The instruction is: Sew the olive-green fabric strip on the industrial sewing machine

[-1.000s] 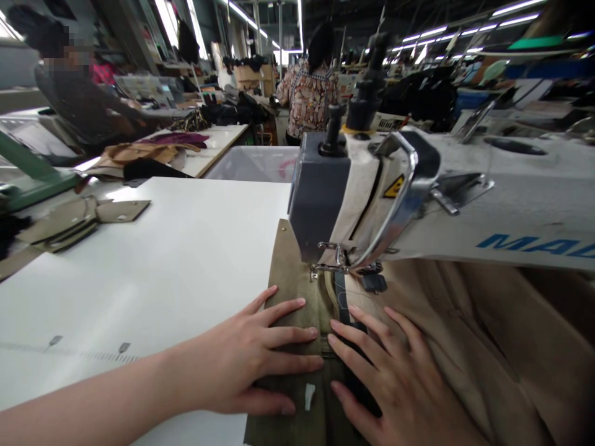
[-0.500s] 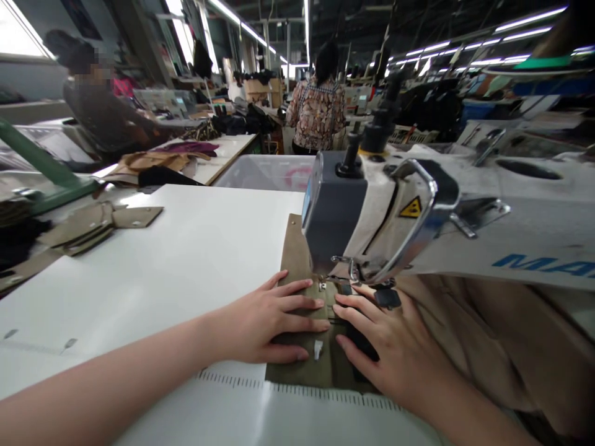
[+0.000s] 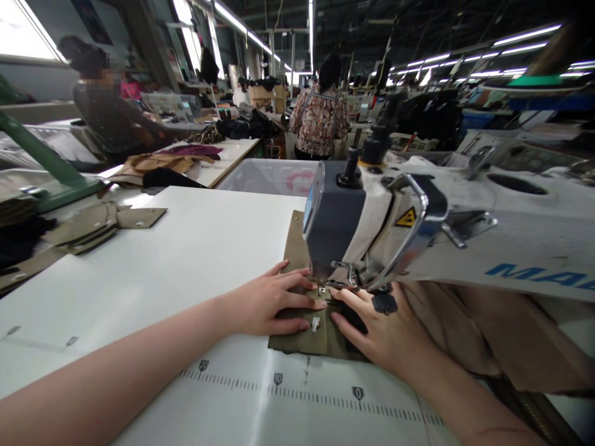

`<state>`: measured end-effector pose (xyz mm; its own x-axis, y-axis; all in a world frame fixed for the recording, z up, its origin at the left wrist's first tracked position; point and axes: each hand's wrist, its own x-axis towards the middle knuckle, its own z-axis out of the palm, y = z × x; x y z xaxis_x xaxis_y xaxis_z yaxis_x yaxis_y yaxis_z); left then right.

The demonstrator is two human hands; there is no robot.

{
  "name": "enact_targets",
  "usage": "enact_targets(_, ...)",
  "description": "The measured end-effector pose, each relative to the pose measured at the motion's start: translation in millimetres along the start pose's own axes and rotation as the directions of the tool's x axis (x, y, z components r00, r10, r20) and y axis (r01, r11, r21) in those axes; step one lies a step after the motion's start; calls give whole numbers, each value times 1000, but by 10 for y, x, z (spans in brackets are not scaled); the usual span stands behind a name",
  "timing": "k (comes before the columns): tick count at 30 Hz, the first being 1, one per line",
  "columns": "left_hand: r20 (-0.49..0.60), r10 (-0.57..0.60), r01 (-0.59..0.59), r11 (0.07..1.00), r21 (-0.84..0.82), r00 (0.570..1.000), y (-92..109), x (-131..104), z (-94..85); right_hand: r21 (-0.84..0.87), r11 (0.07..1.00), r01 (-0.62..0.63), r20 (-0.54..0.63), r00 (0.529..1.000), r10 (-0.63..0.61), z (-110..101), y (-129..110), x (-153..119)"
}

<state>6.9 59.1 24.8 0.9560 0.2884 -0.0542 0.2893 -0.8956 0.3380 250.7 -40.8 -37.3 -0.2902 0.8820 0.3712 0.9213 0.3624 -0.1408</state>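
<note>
Head cam: 2 hands flat on an olive fabric piece at a sewing machine.

Left hand lies palm down with fingers spread on the olive fabric, fingertips pointing toward 3 o'clock and ending just short of the needle area. Right hand is pressed flat too, at 3 o'clock of the left one, fingers reaching toward 10 o'clock over a dark strip on the cloth, nothing pinched. Fabric sits on the white table right under the sewing machine head, with its near edge just above the printed ruler. Tan cloth bunches at 3 o'clock under the machine arm. Cut pieces are stacked at 9 o'clock, well apart. Other people work at 12 o'clock in the background.
</note>
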Motion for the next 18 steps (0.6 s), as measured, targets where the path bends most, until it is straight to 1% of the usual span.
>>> enact_targets(4, 15, -16, 15, 999, 42, 1000, 76, -20, -5, -8, 1000, -11, 1, 1000, 11, -4, -7, 21)
enact_targets(6, 19, -18, 16, 998, 64, 1000, 150, -63, 10, -34, 999, -40, -8, 999, 40, -15, -94, -4)
enact_targets(8, 0, 20, -20, 997, 80, 1000, 223, -111, 29, -100, 988, -118, -20, 993, 116, -17, -235, -49)
enact_targets(10, -58, 88, -83, 993, 78, 994, 281, -144, 40, -163, 960, -227, -38, 974, 224, -10, -386, -99)
enact_targets(11, -101, 99, -93, 994, 62, 990, 303, -152, 40, -177, 947, -269, -45, 963, 266, -4, -446, -120)
enact_targets(12, -160, 81, -76, 997, 35, 984, 319, -153, 39, -181, 938, -295, -48, 955, 291, 2, -490, -138)
enact_targets(13, -229, 38, -40, 999, -4, 973, 331, -150, 36, -180, 934, -309, -43, 951, 307, 8, -513, -152)
enact_targets(15, -358, -69, 39, 995, -89, 931, 344, -137, 34, -165, 941, -297, -28, 955, 296, 21, -504, -171)
enact_targets(17, -422, -131, 78, 987, -140, 897, 350, -132, 47, -146, 953, -267, -12, 963, 268, 30, -452, -179)
enact_targets(18, -431, -128, 73, 987, -142, 893, 352, -136, 60, -137, 958, -252, -4, 967, 254, 32, -424, -180)
